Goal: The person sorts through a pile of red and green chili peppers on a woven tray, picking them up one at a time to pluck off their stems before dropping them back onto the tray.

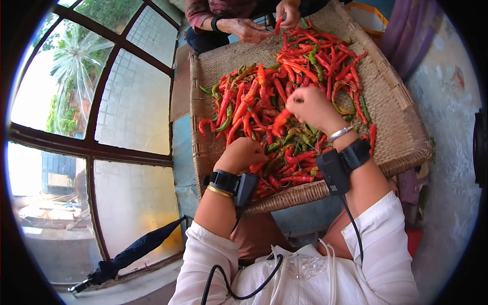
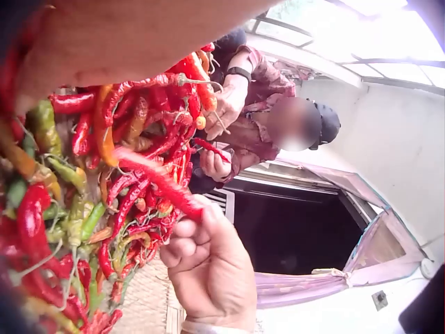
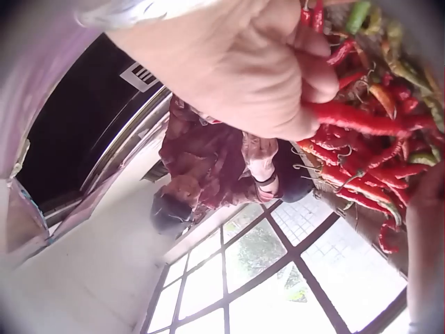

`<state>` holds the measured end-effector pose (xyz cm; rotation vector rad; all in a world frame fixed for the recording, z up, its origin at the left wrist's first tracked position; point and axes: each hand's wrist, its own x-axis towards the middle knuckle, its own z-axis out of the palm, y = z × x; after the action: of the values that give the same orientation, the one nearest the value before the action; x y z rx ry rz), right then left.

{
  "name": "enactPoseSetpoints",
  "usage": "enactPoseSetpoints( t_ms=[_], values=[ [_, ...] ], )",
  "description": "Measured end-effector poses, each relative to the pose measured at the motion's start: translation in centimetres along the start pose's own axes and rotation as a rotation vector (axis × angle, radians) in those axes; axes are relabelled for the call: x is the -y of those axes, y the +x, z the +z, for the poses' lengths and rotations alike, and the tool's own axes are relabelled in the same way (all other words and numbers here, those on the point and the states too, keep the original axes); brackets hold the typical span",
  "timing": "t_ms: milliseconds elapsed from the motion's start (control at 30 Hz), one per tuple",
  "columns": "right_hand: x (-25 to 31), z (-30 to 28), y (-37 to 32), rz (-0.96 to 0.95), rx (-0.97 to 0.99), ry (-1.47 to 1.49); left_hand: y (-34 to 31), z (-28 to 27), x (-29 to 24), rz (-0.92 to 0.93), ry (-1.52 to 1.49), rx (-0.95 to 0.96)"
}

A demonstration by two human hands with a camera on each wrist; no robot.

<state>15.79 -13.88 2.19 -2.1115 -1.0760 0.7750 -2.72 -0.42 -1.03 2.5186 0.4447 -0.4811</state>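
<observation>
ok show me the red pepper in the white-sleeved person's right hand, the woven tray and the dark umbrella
Red pepper (image 2: 161, 181): left wrist view, middle of its body.
Woven tray (image 1: 389, 108): head view, bare weave toward the picture's right.
Dark umbrella (image 1: 135, 247): head view, middle of its folded fabric.

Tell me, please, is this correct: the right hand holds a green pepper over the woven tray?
The colour is wrong: the right hand holds a red pepper over the woven tray, as the left wrist view shows.
</observation>
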Motion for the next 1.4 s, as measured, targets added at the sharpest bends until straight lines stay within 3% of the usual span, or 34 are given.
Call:
enactPoseSetpoints(
  t_ms=[67, 200, 233, 267, 333, 400, 433, 467, 600, 767, 833, 867, 933, 1033, 1100, 1167, 1267, 1333, 1400],
  values=[
    [-0.3, 0.3, 0.3, -0.148, -0.202, 1.123, 0.0, -0.4, -0.7, -0.035, 0.037, 0.04],
    [0.2, -0.5, -0.4, -0.027, -0.36, 1.319, -0.2, -0.2, -0.6, -0.018, 0.129, 0.113],
    [-0.5, 0.0, -0.2, -0.036, -0.253, 1.215, -0.2, -0.2, -0.6, -0.017, 0.13, 0.113],
    [-0.7, 0.9, 0.2, 0.019, -0.268, 1.017, -0.3, -0.2, -0.7, 0.021, 0.044, 0.026],
    [-0.2, 2.2, 0.0, -0.068, -0.166, 0.647, -0.2, -0.3, -1.0, 0.058, -0.042, -0.059],
    [0.6, 3.1, -0.7, -0.094, 0.041, 0.628, 0.1, -0.6, -1.3, 0.019, -0.34, -0.175],
    [1.1, 3.4, -1.0, -0.068, 0.135, 0.64, 0.2, -0.6, -1.4, 0.018, -0.34, -0.174],
    [0.4, 4.8, -0.4, -0.144, 0.157, 0.644, 0.3, -0.5, -1.5, 0.019, -0.514, -0.189],
    [1.4, 4.8, -1.2, -0.104, 0.107, 0.544, 0.9, 0.0, -1.5, 0.062, -0.855, -0.195],
    [0.4, 5.4, -0.6, -0.087, 0.153, 0.624, 1.3, 0.6, -1.4, 0.083, -0.838, -0.18],
    [0.3, 5.5, -0.4, -0.144, 0.036, 0.488, 1.0, 0.4, -2.0, 0.086, -0.768, -0.176],
    [0.1, 5.1, -0.4, -0.144, 0.034, 0.488, 0.8, 0.2, -2.4, 0.085, -0.873, -0.139],
    [0.8, 2.8, -0.7, -0.055, -0.046, 0.652, 0.8, 0.3, -2.5, 0.086, -0.98, -0.103],
    [-0.7, 1.1, 0.4, 0.024, -0.246, 0.859, 0.8, 0.5, -1.8, 0.013, -0.891, -0.12],
    [-0.8, 0.0, 0.6, 0.05, -0.291, 0.899, 0.3, -0.3, -1.9, -0.039, -0.231, -0.335],
    [-1.0, -0.4, 0.9, -0.057, -0.492, 1.4, 0.5, -0.2, -1.2, -0.07, -0.202, -0.385],
    [0.1, -0.8, 0.4, -0.084, -0.36, 1.532, 0.4, -0.1, -1.2, -0.131, -0.11, -0.435],
    [-0.9, -0.4, 0.5, -0.064, -0.302, 1.479, 0.2, -0.3, -1.1, -0.158, -0.044, -0.437],
    [-1.3, -0.2, 0.4, 0.022, -0.097, 1.328, 0.1, -0.3, -0.7, -0.25, 0.165, -0.413]
  ],
)
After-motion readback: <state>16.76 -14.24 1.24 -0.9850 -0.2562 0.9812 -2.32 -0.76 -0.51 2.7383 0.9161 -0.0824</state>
